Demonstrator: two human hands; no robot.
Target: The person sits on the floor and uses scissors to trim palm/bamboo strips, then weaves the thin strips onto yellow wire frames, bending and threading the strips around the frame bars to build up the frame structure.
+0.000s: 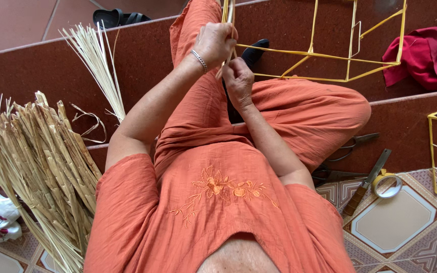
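Sitting on dark red steps, the person in orange clothes has a bundle of dried palm leaves (41,167) beside the left arm and a knife (367,183), tape roll (386,186) and scissors (352,144) on the other side. Farther out, the right hand (238,81) pinches a pale strip (222,68) with curled fingers. Just beyond, the left hand (214,43), a bracelet at its wrist, is closed around a bar of the yellow wire frame (330,54), which stands on the step ahead.
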